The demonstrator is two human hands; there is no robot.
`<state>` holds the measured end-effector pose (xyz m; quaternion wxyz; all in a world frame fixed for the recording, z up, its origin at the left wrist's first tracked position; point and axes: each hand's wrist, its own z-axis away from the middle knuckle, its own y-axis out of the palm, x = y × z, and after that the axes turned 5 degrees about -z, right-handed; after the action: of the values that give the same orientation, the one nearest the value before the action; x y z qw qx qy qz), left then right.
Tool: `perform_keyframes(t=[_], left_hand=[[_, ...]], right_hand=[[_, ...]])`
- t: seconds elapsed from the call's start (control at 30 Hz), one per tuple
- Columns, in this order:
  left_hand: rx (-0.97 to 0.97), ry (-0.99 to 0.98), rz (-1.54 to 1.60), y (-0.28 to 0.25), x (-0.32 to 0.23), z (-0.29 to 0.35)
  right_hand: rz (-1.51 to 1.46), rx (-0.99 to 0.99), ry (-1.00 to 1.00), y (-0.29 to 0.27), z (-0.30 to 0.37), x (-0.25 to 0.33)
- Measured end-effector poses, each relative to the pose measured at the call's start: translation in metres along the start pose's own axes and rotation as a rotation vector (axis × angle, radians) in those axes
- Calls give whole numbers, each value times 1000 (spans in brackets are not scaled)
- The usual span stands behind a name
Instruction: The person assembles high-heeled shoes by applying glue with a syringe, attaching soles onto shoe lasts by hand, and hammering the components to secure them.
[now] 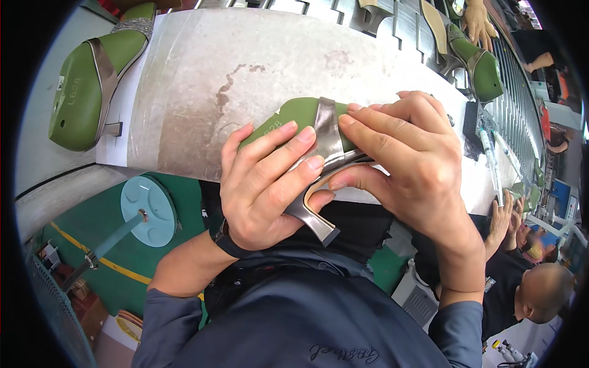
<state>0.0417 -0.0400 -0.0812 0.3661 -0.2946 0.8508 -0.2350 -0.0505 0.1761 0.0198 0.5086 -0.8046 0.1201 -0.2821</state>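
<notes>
Two hands on one shoe [328, 129], and it sits right between them! The left hand [264, 190] has its fingers spread across the green last [300, 107] and the metallic strap [330, 144], thumb tucked below by the heel [318, 224]. Over to the right hand [420, 153]: fingertips bunched along the strap's far edge, thumb underneath, a narrow pinch. The heel juts out below the left fingertips, angled toward the body. Whether the shoe touches the worktable [196, 55] just beyond those fingers, I can't tell.

And how does it handle? The last looks hard and smooth, probably fairly weighty, a firm core to brace against. The strap, shiny and thin, seems pliable, likely slick and easily marked, so flat fingertips look kinder than nails. The best hold would be the last's broad body, with a thumb underneath; the slim heel looks a poor handle. Well left of the fingers, a second shoe [101, 80] lies on its own green last!
</notes>
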Motion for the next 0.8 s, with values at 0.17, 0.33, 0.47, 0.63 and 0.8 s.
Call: perform_keyframes(t=[0.17,0.33,0.47,0.63,0.8], left_hand=[[1,11,-8,0,1,1],[-1,20,-16,2,2,4],[-16,33,-13,5,3,7],[-34,1,-60,15,-6,10],[66,-84,-100,8,-23,4]], right_hand=[[23,33,20,-3,-3,5],[-27,110,149,-9,-12,12],[-85,210,299,-18,-30,18],[12,378,277,-25,-48,19],[104,285,177,-18,-36,17]])
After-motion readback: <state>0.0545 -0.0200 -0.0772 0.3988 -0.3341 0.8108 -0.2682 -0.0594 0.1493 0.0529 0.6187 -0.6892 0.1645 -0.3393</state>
